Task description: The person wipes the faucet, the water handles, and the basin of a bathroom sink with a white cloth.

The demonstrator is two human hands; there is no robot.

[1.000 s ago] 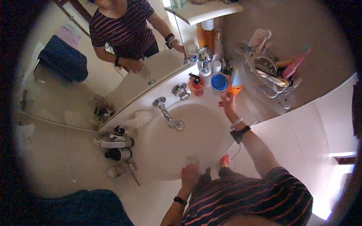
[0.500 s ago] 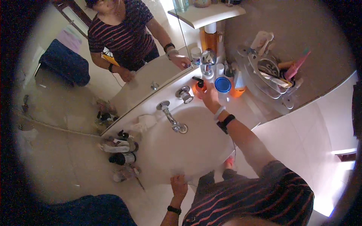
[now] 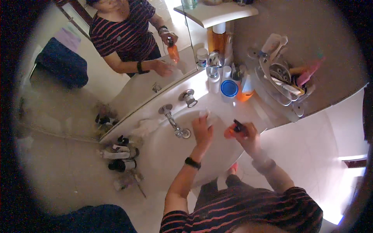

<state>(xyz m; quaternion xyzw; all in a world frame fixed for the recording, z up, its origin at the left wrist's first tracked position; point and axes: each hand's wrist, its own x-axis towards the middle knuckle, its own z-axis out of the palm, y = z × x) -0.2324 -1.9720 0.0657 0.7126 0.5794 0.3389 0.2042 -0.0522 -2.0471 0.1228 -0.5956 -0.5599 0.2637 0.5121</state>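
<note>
Over the right side of the white washbasin, my right hand grips an orange pump bottle with a black pump head. The bottle is held above the basin, and my fingers cover part of it. My left hand hovers over the middle of the basin, its fingers stretched out and slightly smeared by motion. No held thing shows in it. Just left of that hand is the chrome spout, with a chrome tap knob behind it. The mirror also reflects both hands and the orange bottle.
A blue-lidded jar and an orange bottle crowd the back right ledge. Right of them hangs a wire holder with brushes. Dark-capped bottles stand at the basin's left. A shelf juts out above.
My right hand has lifted the orange pump bottle off the back ledge and brought it nearer, over the basin. My left hand has moved from the basin's front edge to above its middle.
</note>
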